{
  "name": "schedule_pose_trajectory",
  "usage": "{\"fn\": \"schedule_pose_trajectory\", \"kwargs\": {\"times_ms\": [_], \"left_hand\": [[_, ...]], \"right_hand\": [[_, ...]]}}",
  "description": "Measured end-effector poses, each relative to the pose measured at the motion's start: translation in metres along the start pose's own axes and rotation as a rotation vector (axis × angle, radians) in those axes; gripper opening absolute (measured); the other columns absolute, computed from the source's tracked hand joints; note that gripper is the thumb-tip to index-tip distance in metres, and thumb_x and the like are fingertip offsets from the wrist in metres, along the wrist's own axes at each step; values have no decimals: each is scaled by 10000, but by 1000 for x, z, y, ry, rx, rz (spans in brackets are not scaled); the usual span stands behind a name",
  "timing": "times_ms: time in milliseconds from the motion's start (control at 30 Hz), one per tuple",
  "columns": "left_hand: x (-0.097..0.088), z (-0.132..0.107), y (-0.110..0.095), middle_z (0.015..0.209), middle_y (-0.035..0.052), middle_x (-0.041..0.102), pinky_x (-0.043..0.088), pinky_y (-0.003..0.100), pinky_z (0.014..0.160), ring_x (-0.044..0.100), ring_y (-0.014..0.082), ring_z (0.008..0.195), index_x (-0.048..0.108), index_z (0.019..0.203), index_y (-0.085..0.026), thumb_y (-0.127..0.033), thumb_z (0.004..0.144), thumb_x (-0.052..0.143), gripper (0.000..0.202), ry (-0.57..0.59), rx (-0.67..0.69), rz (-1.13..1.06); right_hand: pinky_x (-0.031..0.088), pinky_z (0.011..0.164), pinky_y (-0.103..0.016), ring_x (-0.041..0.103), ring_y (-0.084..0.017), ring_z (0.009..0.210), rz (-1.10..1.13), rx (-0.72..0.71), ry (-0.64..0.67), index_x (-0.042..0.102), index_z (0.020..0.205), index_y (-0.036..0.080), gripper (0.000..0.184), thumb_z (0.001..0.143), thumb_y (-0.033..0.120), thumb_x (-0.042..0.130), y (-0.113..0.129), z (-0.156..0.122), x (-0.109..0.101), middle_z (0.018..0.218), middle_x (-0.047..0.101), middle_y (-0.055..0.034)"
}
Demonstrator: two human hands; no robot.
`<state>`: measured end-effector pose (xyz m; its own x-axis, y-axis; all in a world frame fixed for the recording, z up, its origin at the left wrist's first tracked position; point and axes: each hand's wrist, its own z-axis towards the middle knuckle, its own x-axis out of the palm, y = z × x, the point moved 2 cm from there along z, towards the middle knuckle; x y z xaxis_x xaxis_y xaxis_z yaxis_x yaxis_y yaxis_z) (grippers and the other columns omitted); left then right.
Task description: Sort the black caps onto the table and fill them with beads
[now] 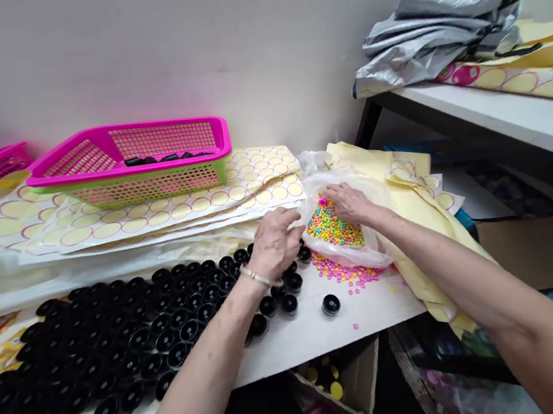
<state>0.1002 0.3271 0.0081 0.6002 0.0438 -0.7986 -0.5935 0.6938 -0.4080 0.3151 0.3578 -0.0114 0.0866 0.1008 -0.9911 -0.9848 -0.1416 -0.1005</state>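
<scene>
My right hand (349,202) reaches into an open clear plastic bag (380,248) of small multicoloured beads (334,227). Its fingers are bent together, and a small bright-pink piece (323,200) shows at their tips, too little visible to tell its kind. My left hand (275,242), a pale bracelet on its wrist, hovers at the bag's left edge over the nearest black round pots (191,329). Its fingers are curved, with a gap to the thumb, and I see nothing between them. One black pot (331,304) stands apart, in front of the bag.
Loose pink beads (345,271) lie under the bag's front. A pink-and-green basket (152,182) with black pieces rests on sticker sheets (262,175) behind the pots. Silver bags (440,25) lie on the raised shelf (500,105) at right. Below the table edge stands an open box (371,383).
</scene>
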Motion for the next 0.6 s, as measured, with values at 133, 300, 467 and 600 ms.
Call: {"fn": "schedule_pose_trajectory", "kwargs": {"times_ms": [133, 300, 467, 600], "left_hand": [[-11, -86, -22, 782, 44, 612, 446, 300, 678, 567, 184, 750, 615, 805, -181, -196, 831, 530, 90, -201, -227, 70], [33, -161, -39, 873, 60, 641, 511, 261, 678, 620, 165, 768, 584, 937, -191, -212, 863, 523, 98, -295, -278, 64], [88, -167, -43, 1071, 168, 641, 557, 299, 790, 644, 231, 967, 500, 1142, -129, -217, 864, 521, 292, -303, -190, 105], [108, -153, -43, 1080, 171, 644, 565, 317, 788, 635, 253, 1006, 468, 1168, -129, -198, 824, 557, 363, -285, -173, 82]], "right_hand": [[388, 726, -291, 498, -239, 984, 37, -67, 67, 602, 1039, 184, 307, 780, 88, 468, -6, 28, 15, 1062, 617, -96], [361, 738, -295, 500, -236, 950, 40, -94, 65, 619, 972, 132, 224, 826, 123, 449, -7, 25, 21, 1010, 612, -136], [355, 777, -285, 496, -213, 948, 9, -136, 8, 604, 940, 132, 231, 914, 218, 392, -3, 10, 15, 1005, 609, -118], [369, 753, -256, 521, -178, 888, -34, -146, -5, 604, 911, 160, 230, 930, 240, 389, -8, -2, 14, 944, 619, -70]]}}
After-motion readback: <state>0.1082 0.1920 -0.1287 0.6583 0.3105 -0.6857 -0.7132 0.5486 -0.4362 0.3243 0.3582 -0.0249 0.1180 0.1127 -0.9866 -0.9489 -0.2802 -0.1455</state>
